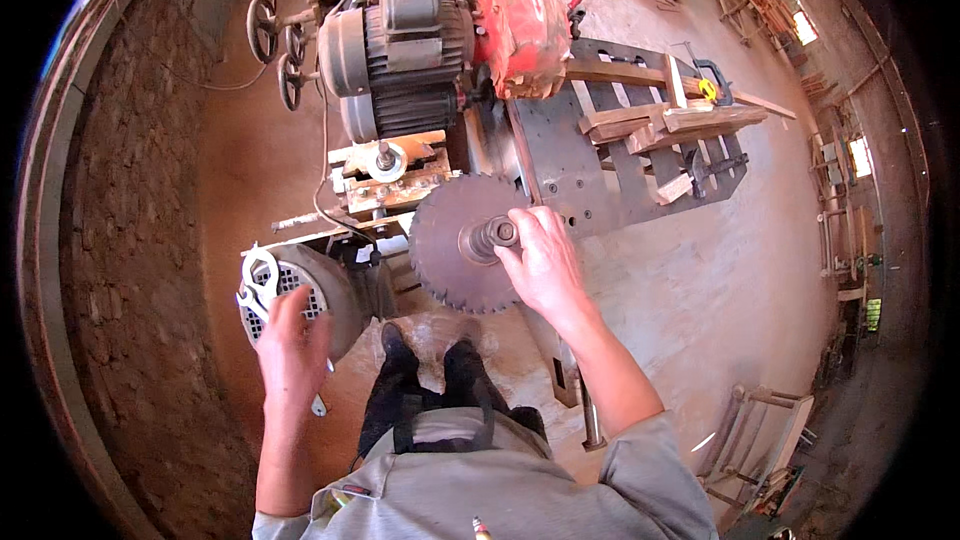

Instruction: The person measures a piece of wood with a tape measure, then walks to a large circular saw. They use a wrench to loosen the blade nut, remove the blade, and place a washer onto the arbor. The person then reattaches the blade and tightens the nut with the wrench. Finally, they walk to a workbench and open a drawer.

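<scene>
A round, toothed saw blade (462,275) sits at the middle, a dark threaded shaft end with a nut (501,232) and collars at its centre. The thumb and fingers of my right hand (545,258) close around that nut from the right. My left hand (292,355) is over the round motor grille (318,292) at the left, beside pale metal wrenches (262,275). Motion smears its fingers, so whether they grip a wrench does not show. One wrench's lower end (318,406) sticks out below the hand.
Beyond the blade stand a large grey motor (415,50) and a red housing (522,35), with handwheels (262,30) at left. A slotted metal table (625,185) carries wooden pieces (690,125) and a clamp (712,88). A wooden frame (757,445) stands at lower right.
</scene>
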Demonstrator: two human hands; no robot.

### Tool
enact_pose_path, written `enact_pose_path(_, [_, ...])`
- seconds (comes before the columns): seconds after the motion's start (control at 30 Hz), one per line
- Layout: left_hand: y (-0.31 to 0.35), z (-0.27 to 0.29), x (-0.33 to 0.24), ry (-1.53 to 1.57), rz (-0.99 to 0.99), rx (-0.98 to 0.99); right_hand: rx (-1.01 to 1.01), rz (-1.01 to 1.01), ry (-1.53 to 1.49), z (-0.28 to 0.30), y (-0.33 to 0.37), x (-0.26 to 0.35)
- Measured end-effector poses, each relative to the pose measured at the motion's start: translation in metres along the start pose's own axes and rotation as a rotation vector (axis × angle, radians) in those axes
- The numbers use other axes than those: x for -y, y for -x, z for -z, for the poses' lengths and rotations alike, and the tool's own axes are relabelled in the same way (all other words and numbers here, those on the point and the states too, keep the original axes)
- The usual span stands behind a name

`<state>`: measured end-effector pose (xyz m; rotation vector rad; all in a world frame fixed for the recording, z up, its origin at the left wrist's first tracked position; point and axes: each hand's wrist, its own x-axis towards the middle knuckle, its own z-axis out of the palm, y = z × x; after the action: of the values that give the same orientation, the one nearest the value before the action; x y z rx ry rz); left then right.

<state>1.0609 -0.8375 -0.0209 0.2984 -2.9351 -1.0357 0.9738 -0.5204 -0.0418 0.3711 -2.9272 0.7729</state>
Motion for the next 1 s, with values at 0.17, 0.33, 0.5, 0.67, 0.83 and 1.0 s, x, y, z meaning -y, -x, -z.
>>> enact_pose_path(0.17, [-0.032,-0.044,-0.081,0.134,-0.327,0.213,0.043,-0.012,-0.032,0.0,0.003,-0.011])
enact_pose_path(0.33, [-0.064,-0.1,-0.146,-0.141,-0.527,0.197,0.034,-0.06,-0.256,0.027,0.021,-0.022])
enact_pose_path(0.5, [-0.068,-0.134,-0.176,-0.442,-0.518,0.228,0.068,-0.294,-1.187,0.092,0.082,-0.014])
enact_pose_path(0.67, [-0.067,-0.135,-0.187,-0.589,-0.513,0.265,0.448,0.247,-1.954,0.161,0.117,0.016])
enact_pose_path(0.83, [-0.068,-0.136,-0.184,-0.66,-0.734,0.272,0.548,0.775,-2.458,0.155,0.124,0.021])
enact_pose_path(1.0, [-0.078,-0.119,-0.192,-0.55,-1.016,0.477,0.228,0.989,-2.391,0.165,0.143,0.024])
